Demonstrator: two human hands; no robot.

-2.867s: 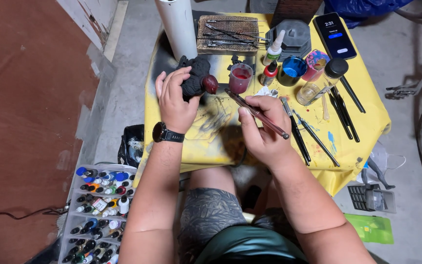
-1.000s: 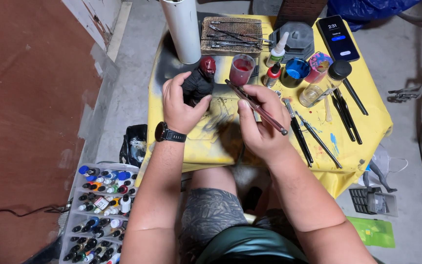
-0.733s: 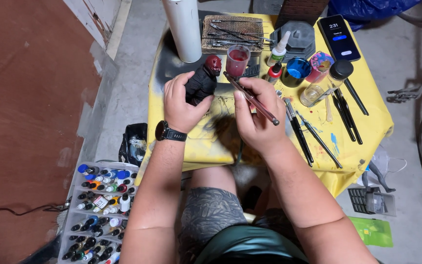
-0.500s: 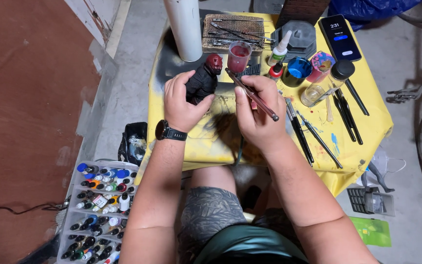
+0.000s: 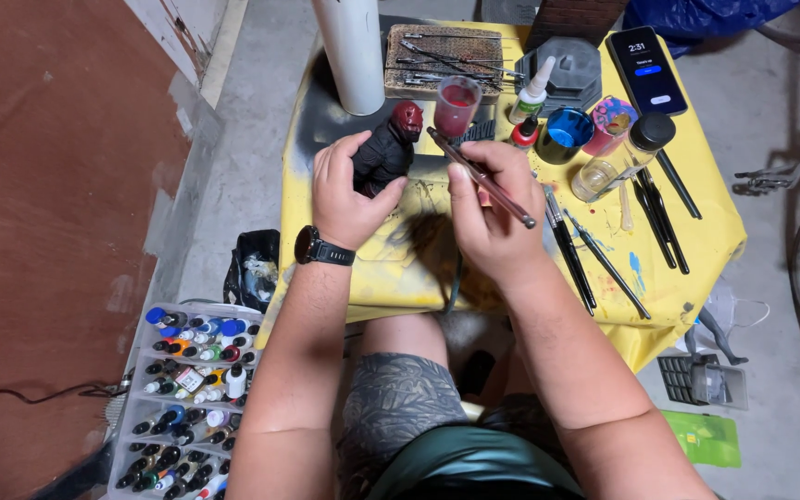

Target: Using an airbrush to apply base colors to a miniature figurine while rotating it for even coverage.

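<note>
Hands at work on a small figure, yellow table.
Left hand (image 5: 349, 190) grips the dark, red-headed figure (image 5: 387, 148) near the table's (image 5: 696, 231) far edge; right hand (image 5: 493, 208) pinches a brush (image 5: 481, 178) beside it.

place: hobby painting workshop | signs: paint bottle rack (image 5: 187, 398), brushes (image 5: 594, 255), concrete floor (image 5: 243, 157)
</note>
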